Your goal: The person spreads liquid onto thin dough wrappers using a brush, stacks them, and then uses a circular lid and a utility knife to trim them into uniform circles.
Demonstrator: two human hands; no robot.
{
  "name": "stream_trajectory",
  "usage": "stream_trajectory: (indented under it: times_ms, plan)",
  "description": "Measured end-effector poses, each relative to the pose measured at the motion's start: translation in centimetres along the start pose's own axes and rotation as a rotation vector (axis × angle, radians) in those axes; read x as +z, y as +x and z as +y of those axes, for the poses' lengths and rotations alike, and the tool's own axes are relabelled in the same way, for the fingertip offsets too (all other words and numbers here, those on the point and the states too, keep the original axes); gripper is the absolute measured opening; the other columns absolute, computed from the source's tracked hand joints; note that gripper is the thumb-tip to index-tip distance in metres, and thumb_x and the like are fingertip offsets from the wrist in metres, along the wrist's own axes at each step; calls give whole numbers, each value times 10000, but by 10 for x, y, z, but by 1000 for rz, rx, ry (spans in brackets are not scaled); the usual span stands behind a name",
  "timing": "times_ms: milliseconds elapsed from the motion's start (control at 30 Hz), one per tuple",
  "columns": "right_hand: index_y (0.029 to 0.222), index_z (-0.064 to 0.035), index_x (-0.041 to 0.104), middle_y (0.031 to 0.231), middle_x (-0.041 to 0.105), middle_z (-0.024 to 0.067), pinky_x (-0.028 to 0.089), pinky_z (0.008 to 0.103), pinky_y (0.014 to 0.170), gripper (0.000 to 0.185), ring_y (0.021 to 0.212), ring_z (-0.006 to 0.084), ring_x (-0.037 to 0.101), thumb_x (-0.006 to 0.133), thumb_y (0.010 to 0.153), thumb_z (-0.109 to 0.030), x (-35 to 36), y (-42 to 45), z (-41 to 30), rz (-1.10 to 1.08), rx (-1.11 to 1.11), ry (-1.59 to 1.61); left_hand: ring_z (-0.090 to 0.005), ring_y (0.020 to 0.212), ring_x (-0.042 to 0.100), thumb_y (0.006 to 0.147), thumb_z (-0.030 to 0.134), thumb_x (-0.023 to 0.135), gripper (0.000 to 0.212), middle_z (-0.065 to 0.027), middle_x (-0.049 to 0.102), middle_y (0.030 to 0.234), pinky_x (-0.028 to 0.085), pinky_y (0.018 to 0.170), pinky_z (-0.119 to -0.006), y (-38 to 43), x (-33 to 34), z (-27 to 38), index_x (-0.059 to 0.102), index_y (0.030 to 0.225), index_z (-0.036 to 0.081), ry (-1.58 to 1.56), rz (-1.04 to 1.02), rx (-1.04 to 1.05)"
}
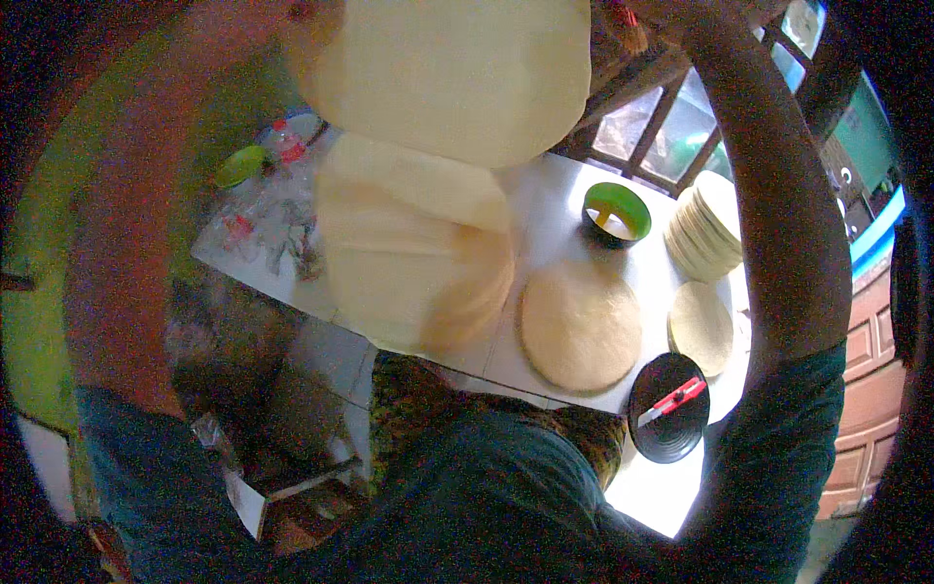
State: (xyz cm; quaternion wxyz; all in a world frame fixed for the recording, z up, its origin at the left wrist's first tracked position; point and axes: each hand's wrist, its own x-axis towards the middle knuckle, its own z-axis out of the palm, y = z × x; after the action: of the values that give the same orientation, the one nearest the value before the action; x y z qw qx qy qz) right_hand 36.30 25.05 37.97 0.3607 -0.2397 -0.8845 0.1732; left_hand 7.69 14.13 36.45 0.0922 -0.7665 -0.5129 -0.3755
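Both my arms are raised, with the hands at the top rim, partly cut off and blurred. A thin pale round-cornered sheet [452, 80], possibly dough, hangs between them. My left hand [315, 29] grips its left side. My right hand [657, 18] is at its right side, close to a small red and brown item [631, 29] that I cannot identify. Below, another pale sheet [408, 277] lies on the white tiled table [503, 358], its near edge at the table's front. Right of it rests a round tan disc [580, 328] with a floury-looking surface.
A green bowl [619, 212] holds a yellowish implement. To its right stand a stack of pale discs [700, 230] and another pale disc [700, 328]. A red cutter [675, 400] lies on a black plate [664, 438]. Clear plastic bags [270, 219] and a green dish [241, 166] sit left.
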Motion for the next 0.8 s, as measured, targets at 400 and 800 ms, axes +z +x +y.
stream_trajectory:
  times_ms: [400,800]
  plan:
    - [1060,-4,642,853,664,109,535,352,735,316,771,184,634,667,941,-295,-83,-117,-52,-4,94,61,-110,676,564,962,264,619,296,0,606,714,481,632,-336,8,35,29,672,850,-4,111,244,116]
    - [927,-49,666,849,701,53,517,312,667,183,754,144,652,754,859,-194,-23,-322,24,66,416,-1,-276,826,691,880,297,703,222,-104,719,918,559,753,-389,-153,204,131,740,996,111,-190,-97,171]
